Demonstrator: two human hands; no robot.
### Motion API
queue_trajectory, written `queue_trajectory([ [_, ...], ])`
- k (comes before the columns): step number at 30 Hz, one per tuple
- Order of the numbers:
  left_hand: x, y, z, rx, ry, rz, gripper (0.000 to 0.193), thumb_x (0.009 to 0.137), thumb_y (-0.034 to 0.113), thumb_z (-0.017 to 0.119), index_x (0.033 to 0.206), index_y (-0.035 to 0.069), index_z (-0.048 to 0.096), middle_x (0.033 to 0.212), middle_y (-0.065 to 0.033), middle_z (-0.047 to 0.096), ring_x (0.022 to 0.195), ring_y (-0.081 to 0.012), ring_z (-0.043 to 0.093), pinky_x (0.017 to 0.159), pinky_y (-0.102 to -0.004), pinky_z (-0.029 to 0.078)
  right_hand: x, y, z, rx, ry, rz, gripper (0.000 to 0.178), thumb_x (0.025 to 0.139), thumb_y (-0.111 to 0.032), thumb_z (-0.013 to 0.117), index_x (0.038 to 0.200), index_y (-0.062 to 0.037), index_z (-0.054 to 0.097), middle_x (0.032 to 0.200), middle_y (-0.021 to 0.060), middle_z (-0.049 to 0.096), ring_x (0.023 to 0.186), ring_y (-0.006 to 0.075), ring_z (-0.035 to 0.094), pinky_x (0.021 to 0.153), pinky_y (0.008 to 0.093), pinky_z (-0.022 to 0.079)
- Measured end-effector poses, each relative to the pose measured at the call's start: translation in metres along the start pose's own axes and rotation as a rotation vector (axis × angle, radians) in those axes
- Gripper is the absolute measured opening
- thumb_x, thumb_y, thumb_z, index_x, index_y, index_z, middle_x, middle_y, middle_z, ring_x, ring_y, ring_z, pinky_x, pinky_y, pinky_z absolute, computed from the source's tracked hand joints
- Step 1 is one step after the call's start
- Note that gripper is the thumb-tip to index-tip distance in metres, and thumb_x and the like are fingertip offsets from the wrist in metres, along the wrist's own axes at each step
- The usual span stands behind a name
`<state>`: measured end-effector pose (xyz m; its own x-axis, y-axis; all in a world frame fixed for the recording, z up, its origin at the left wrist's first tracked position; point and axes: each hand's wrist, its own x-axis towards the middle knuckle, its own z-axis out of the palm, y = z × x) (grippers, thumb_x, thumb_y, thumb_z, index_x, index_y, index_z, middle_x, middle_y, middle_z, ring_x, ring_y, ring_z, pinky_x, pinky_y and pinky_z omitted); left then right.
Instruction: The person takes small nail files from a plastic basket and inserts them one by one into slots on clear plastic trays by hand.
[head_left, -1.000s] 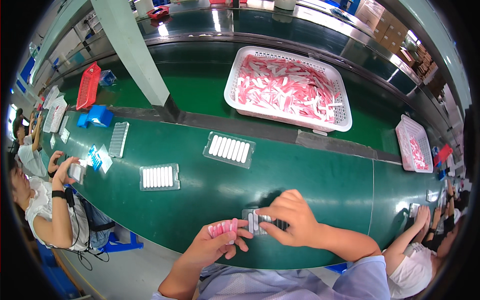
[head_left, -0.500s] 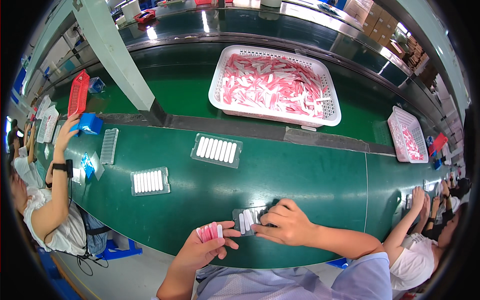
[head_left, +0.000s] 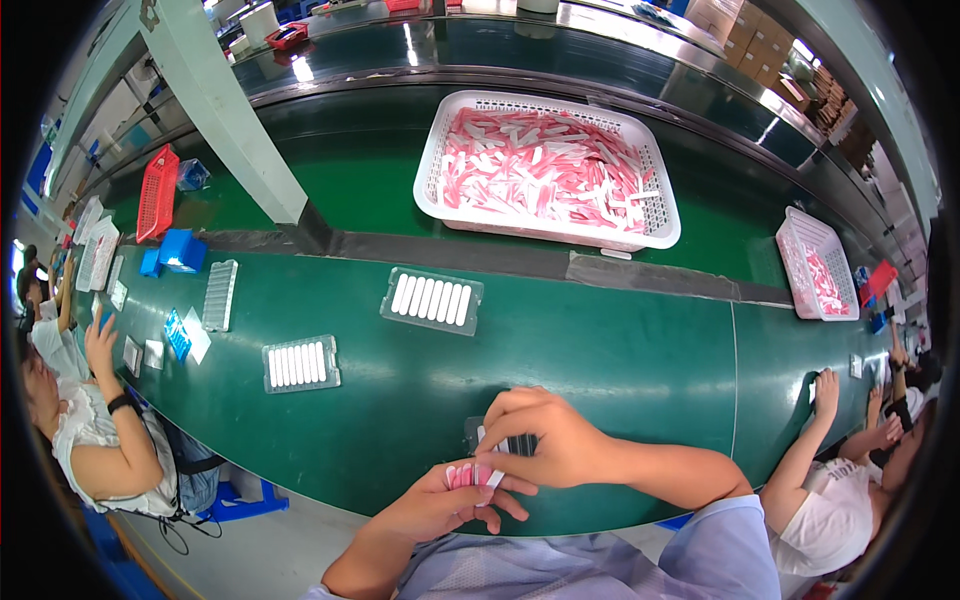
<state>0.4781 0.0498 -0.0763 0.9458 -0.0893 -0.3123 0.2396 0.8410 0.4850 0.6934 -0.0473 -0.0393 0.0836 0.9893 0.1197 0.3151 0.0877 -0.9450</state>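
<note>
At the lower centre of the frame, the person's left hand (head_left: 440, 506) grips a fan of slim, rounded pink-and-white strips (head_left: 463, 475). The right hand (head_left: 562, 440) curls above it; whether its fingertips pinch a strip cannot be told. A loosened left grip could spill the fan; a wrist knock could shift the clear plastic ribbed tray (head_left: 470, 431), mostly hidden beneath.

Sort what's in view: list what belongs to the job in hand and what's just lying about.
In the job:
pink-and-white strips in the left hand
clear tray, partly hidden by the right hand
two filled trays, probably
white basket of similar strips, probably

Lying about, it seems:
red basket
blue box
</note>
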Motion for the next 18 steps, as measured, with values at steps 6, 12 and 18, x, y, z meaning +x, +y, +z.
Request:
queue_trajectory([
  [6, -0.017, -0.002, -0.011, -0.036, 0.045, 0.054, 0.047, 0.105, 0.007, 0.055, 0.150, -0.005, 0.046, 0.134, -0.0218, 0.065, 0.110, -0.0297, 0.071, 0.080, -0.0347, 0.059, -0.018, 0.012, -0.020, -0.073, 0.322, -0.021, 0.013, 0.081, -0.013, 0.086, 0.092, -0.0126, 0.079, 0.091, 0.0022, 0.065, 0.085, 0.0229, 0.062, 0.085, 0.0379, 0.047],
  [12, -0.020, 0.004, -0.012, -0.013, 0.201, 0.143, 0.051, 0.102, 0.003, 0.058, 0.150, -0.006, 0.045, 0.134, -0.0227, 0.065, 0.113, -0.0326, 0.071, 0.083, -0.0364, 0.061, -0.050, 0.023, -0.003, -0.683, 0.059, -0.301, 0.030, 0.077, -0.030, 0.087, 0.099, -0.0114, 0.078, 0.130, 0.0079, 0.065, 0.111, 0.0267, 0.060, 0.095, 0.0436, 0.046],
  [18, -0.016, 0.012, -0.006, -0.053, 0.166, 0.111, 0.052, 0.103, 0.008, 0.058, 0.152, -0.004, 0.044, 0.139, -0.0232, 0.062, 0.120, -0.0350, 0.067, 0.090, -0.0397, 0.060, -0.030, 0.006, -0.015, -0.363, 0.256, -0.243, 0.031, 0.081, -0.019, 0.083, 0.110, -0.0086, 0.076, 0.128, 0.0123, 0.066, 0.112, 0.0319, 0.060, 0.097, 0.0427, 0.046],
])
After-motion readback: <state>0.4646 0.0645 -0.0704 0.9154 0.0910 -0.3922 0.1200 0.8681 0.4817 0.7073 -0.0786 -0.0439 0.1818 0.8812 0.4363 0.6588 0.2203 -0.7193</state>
